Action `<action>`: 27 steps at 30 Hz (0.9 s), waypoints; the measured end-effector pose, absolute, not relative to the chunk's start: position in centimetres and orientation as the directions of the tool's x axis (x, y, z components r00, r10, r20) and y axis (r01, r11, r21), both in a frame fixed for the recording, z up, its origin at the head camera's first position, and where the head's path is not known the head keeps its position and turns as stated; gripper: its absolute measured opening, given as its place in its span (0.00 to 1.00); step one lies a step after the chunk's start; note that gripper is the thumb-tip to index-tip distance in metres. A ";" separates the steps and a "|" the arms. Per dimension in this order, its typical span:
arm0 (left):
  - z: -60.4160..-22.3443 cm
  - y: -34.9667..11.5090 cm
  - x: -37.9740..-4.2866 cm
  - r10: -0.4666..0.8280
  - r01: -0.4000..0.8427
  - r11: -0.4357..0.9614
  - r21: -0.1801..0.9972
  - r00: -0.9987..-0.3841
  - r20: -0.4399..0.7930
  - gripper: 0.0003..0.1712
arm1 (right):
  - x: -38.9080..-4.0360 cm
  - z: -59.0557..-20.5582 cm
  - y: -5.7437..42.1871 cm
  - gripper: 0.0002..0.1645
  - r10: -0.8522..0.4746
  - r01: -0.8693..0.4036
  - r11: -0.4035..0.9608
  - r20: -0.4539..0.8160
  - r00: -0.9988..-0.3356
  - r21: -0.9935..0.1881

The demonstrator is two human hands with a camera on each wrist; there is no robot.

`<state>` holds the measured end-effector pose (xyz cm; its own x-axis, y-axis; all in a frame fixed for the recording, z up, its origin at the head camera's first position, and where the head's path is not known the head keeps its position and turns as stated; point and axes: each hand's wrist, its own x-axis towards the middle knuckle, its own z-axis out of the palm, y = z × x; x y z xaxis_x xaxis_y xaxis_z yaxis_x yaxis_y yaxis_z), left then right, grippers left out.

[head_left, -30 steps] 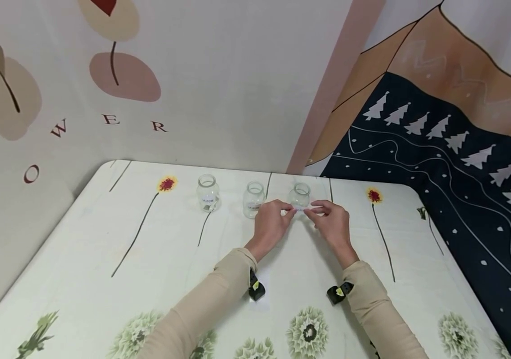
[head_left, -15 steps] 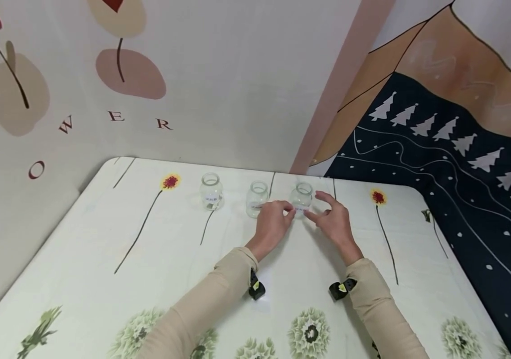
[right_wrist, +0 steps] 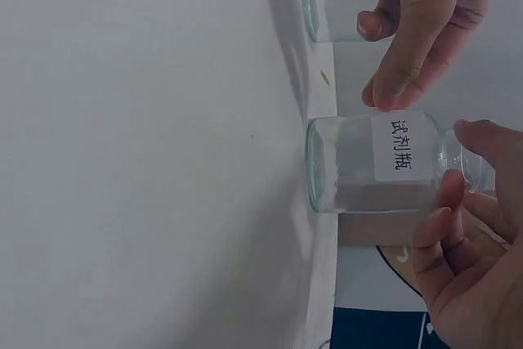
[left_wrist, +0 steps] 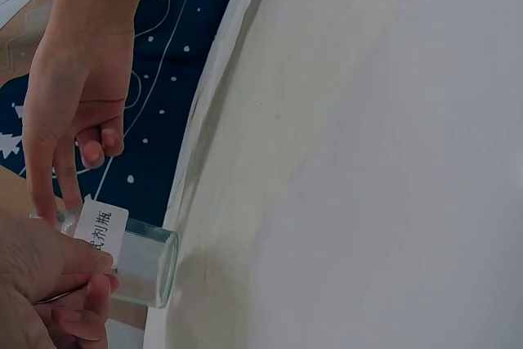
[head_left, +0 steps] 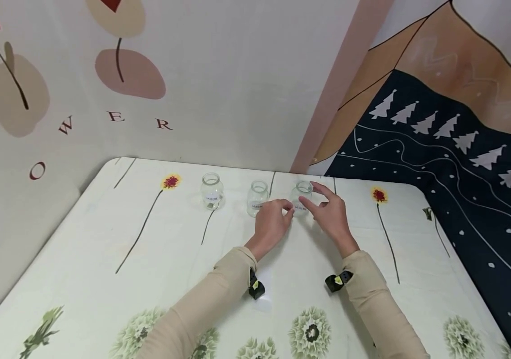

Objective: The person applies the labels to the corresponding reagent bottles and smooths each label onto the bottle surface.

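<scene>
A clear glass jar (head_left: pixel 299 192) stands upright and lidless at the right end of a row. On its front sits a white label (right_wrist: pixel 402 149) printed with dark characters. My left hand (head_left: pixel 270 223) pinches with thumb and forefinger at the label's left edge; the right wrist view catches these fingertips against the glass. My right hand (head_left: pixel 333 219) holds the same jar by its neck, thumb in front and forefinger at the far side of the rim. In the left wrist view, my left fingers (left_wrist: pixel 73 263) cover part of the label.
Two more lidless labelled jars stand to the left, the middle jar (head_left: pixel 256 197) close by my left hand and the left jar (head_left: pixel 212 192) farther off. A small pale sheet (head_left: pixel 262 299) lies below my left wrist. The tablecloth (head_left: pixel 170 239) carries printed flowers; curtains hang behind.
My right thumb and fingers have left the label's right edge and moved up to the jar's neck. The left hand stays at the label's left side. The head view has shifted slightly.
</scene>
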<state>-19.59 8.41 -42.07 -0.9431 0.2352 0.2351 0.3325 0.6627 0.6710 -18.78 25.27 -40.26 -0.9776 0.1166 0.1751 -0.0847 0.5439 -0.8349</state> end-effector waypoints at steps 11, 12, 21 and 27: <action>-42.0 8.1 -19.4 0.236 0.344 0.663 0.665 -0.939 0.251 0.08 | -19.3 -40.1 25.0 0.43 0.104 0.008 0.588 0.066 -0.992 -0.809; -42.0 8.1 -19.3 0.234 0.343 0.663 0.666 -0.939 0.251 0.08 | -19.3 -40.2 25.1 0.44 0.090 0.002 0.595 0.064 -0.994 -0.804; -41.9 8.2 -19.4 0.231 0.333 0.638 0.694 -0.943 0.240 0.10 | -19.5 -40.6 25.4 0.45 0.038 -0.059 0.628 0.107 -0.994 -0.776; -41.9 8.4 -19.5 0.221 0.326 0.611 0.721 -0.945 0.240 0.25 | -19.4 -40.6 25.8 0.45 0.020 -0.084 0.645 0.127 -0.992 -0.759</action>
